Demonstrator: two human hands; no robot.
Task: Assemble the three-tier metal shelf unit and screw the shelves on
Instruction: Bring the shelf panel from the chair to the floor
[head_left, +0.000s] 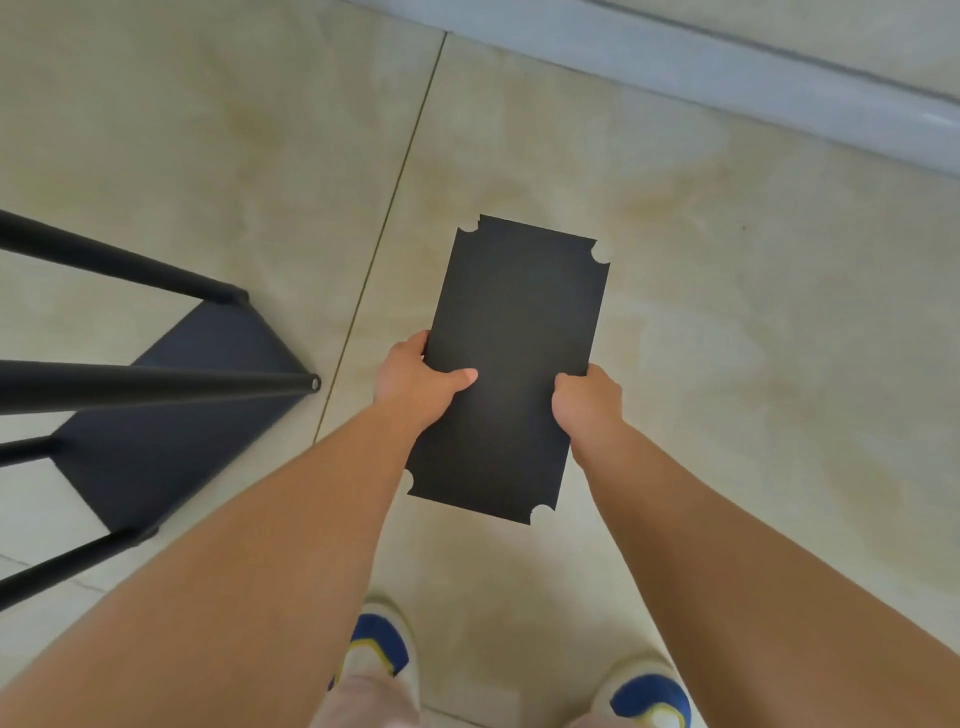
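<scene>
A flat black rectangular shelf panel (519, 322) with round notches cut at its corners is held level above the tiled floor, in the middle of the view. My left hand (415, 379) grips its left long edge, thumb lying on top. My right hand (589, 400) grips the right long edge, fingers curled round it. At the left stands the partly built black shelf frame (176, 410): thin round posts (156, 382) rise toward me from a black shelf low near the floor.
Beige floor tiles (727, 322) with a dark grout line running down the middle-left. A pale grey skirting (727, 78) runs along the wall at the top right. My two blue-and-white shoes (379, 649) show at the bottom edge.
</scene>
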